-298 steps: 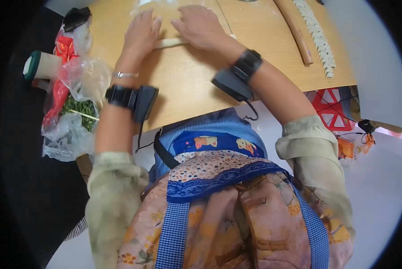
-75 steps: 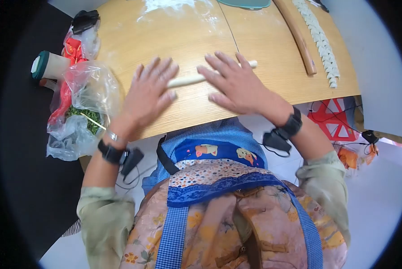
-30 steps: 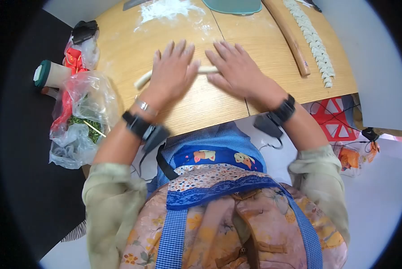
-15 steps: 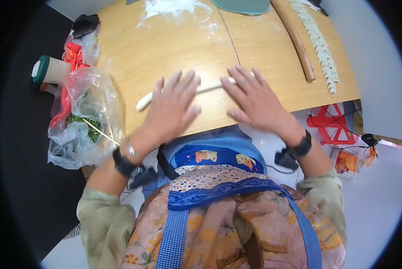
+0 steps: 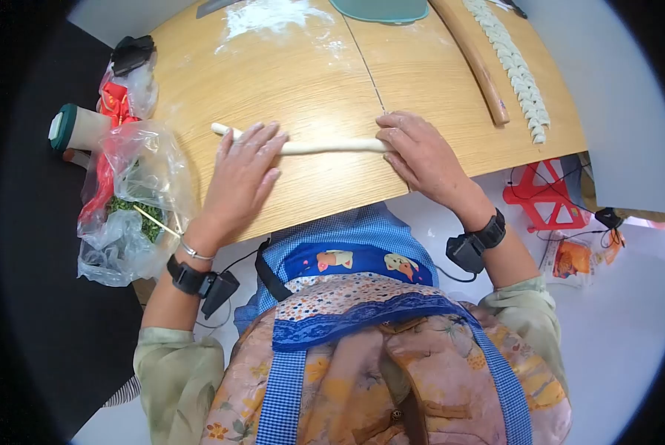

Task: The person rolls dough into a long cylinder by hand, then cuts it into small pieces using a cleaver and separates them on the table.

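Note:
A pale, smooth dough rope [image 5: 332,146] lies crosswise on the wooden table, near its front edge. My left hand [image 5: 245,174] rests palm down across the rope's left part, fingers stretched out and flat. A short tip of dough sticks out to the left of that hand. At the right end, my right hand [image 5: 423,159] has its fingers curled over the dough, covering the end of the rope. Between the hands the rope shows in full, fairly even in thickness.
White flour [image 5: 269,18] is scattered at the back beside a green board [image 5: 380,9]. On the right lie a wooden rolling pin [image 5: 475,63] and a braided dough strip [image 5: 512,70]. Plastic bags [image 5: 150,159] with chopped greens [image 5: 143,220] and chopsticks [image 5: 156,221] stand left.
The dough rope's left end has moved away from me, so the rope lies straighter across. The right fingers, spread and flat before, are now curled over its end. Both hands' motion blur has lessened.

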The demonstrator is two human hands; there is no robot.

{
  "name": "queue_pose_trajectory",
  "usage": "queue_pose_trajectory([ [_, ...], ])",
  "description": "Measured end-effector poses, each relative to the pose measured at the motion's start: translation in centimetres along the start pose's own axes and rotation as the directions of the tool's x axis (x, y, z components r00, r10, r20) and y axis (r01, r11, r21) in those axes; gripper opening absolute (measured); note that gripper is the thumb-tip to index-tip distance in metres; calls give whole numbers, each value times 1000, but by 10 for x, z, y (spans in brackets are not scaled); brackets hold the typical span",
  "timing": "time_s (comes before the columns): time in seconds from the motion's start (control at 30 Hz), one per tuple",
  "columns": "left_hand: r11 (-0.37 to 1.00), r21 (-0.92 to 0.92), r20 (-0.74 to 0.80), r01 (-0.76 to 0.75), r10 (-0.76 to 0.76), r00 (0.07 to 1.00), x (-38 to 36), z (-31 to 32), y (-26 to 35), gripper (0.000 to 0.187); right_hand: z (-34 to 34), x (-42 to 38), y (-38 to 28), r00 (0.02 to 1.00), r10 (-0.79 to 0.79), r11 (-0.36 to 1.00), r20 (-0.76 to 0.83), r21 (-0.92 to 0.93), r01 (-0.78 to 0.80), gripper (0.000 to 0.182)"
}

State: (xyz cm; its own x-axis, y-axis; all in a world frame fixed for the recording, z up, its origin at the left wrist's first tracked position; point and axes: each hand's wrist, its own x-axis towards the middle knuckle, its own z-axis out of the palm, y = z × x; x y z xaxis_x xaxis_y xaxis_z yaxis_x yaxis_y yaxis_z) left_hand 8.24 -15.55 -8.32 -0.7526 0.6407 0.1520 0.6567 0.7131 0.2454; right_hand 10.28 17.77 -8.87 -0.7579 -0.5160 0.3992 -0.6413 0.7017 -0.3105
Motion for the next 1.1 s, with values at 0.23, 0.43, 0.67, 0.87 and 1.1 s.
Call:
queue_pose_trajectory([
  [0.23, 936, -182, -22, 302, -311, 950, 5, -19, -49, 12, -13, 14, 5, 969, 240, 935, 64, 253, -248, 14],
  [0.43, 567, -799, 51, 203, -273, 961, 13, -45, -52, 10, -45, 22, 35, 894, 407, 600, 188, 683, -417, 20],
  [0.67, 795, -524, -86, 307, -407, 909, 45, -42, -69, 25, -24, 58, 50, 945, 298, 948, -137, -75, -310, 33],
  [0.87, 973, 49, -341, 224, -194, 920, 102, 34, -50, 48, 59, 101, 17, 988, 151, 961, 19, -236, -142, 57],
  [1.1, 992, 119, 35, -32, 28, 999, -6, 8, 35, 61, 16, 18, -31, 941, -58, 977, 334, -173, 122, 66],
])
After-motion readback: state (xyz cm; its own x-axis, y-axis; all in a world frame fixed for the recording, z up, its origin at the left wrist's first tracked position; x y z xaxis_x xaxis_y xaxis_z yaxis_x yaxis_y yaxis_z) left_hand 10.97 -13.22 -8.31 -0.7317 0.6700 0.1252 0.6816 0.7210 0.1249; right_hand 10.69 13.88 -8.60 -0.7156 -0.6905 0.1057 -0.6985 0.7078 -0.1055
